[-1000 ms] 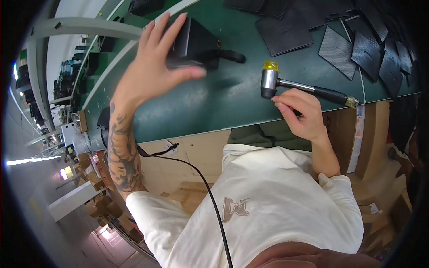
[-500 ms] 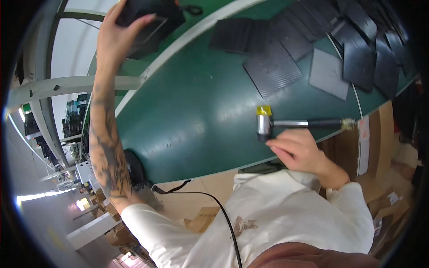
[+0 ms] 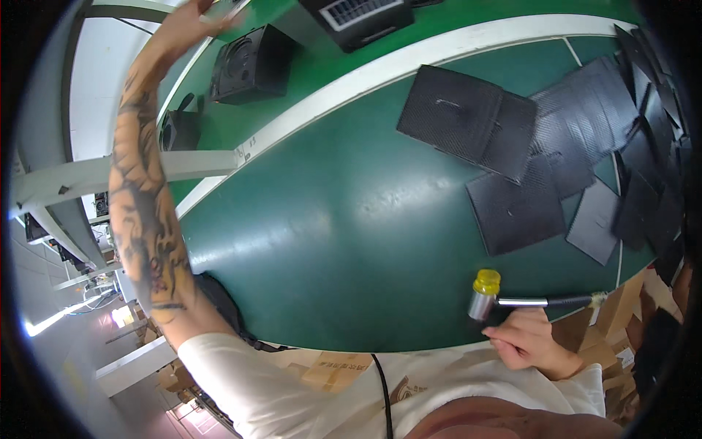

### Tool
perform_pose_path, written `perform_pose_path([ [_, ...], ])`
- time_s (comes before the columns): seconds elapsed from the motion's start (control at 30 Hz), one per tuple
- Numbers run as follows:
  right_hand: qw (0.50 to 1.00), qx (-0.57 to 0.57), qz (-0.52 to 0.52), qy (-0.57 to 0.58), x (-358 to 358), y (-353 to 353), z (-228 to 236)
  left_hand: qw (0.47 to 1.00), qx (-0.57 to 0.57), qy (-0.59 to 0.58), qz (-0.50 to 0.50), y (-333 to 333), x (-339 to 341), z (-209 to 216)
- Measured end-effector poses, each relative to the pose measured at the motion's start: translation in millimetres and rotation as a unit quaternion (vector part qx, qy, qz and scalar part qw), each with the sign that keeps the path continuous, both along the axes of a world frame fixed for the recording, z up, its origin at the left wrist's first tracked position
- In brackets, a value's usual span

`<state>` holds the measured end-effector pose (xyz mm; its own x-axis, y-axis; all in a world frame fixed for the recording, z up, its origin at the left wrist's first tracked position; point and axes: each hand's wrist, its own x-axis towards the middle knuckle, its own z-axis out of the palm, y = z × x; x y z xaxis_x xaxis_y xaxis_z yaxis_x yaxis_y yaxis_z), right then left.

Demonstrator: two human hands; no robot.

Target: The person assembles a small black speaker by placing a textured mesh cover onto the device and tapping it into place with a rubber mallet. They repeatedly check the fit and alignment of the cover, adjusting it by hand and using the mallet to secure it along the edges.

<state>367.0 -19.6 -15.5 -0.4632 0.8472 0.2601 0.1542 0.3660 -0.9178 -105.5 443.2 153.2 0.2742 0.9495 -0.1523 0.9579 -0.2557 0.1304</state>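
My left hand (image 3: 191,29), at the end of a tattooed arm, reaches past the white rail at the upper left. It is blurred, but its thumb stands apart from the fingers and nothing shows in it. Nearest to it is a black speaker-like box (image 3: 252,64) with a round front. Another black box (image 3: 360,22) with a pale label panel stands farther right, cut by the top edge. At the near table edge, my right hand (image 3: 532,338) has its fingers curled, with nothing visible in them. Just beyond its knuckles lies a mallet (image 3: 482,301) with a yellow face and black grip.
Black textured panels (image 3: 515,212) lie overlapping on the right of the green table (image 3: 329,271). A white rail (image 3: 365,67) divides it from a green surface behind. A white post (image 3: 88,172) crosses at left. Cardboard boxes (image 3: 336,369) stand below the table.
My left hand has come away from the black box it was touching. The view has shifted, so more boxes behind the rail show. My right hand stays by the mallet.
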Motion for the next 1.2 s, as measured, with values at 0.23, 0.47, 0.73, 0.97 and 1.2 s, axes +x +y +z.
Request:
perform_pose_path([
  [0.23, 0.999, -0.029, 0.012, 0.03, 7.1, -5.3, 6.5, 0.918, -0.038, 0.376, -0.122, -40.0, 5.8, -24.0],
  [0.47, 1.0, -0.007, 0.023, 0.013, 7.0, -2.4, 2.5, 0.973, -0.123, 0.142, -0.138, -48.9, 9.6, -35.1],
  [0.73, 0.996, 0.024, -0.084, 0.023, -6.3, -2.9, 8.3, 0.971, 0.085, 0.155, -0.162, -169.9, 60.4, 20.1],
  [0.97, 0.988, 0.113, -0.095, 0.037, -38.5, -12.5, 16.9, 0.961, 0.066, 0.176, -0.203, -335.0, 128.0, 26.7],
  [1.2, 0.987, 0.141, -0.077, 0.022, -98.7, 4.7, 43.0, 0.998, -0.056, 0.006, -0.03, -419.1, 158.1, -20.3],
])
